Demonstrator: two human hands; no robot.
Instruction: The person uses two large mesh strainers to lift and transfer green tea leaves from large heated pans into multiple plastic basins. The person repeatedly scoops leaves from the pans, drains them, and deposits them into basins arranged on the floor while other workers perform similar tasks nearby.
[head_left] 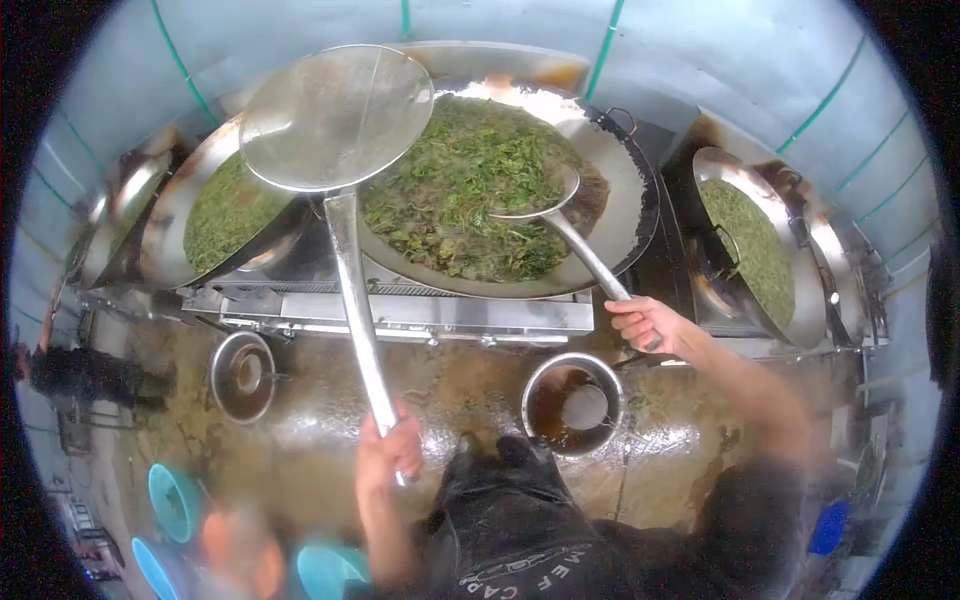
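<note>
My left hand [395, 447] is closed around the long metal handle of a big round skimmer [335, 118]. The skimmer's fine mesh disc is raised over the left side of a large wok [628, 185], apart from the food. Wet, chopped leafy greens [475, 150] fill the wok, with brown liquid showing along their right side. Gripping a metal ladle [585, 250] by its handle end, my right hand [648, 325] is just outside the wok's near right edge. The ladle's head rests tilted in the greens, and its lower part is hidden among them.
More woks with greens flank this one, a left wok [165, 215] and a right wok [818, 290]. Two metal pots, a left pot [218, 375] and a right pot [530, 400], stand on the wet floor [470, 385]. Turquoise basins [172, 503] and a blurred person [240, 555] are at lower left.
</note>
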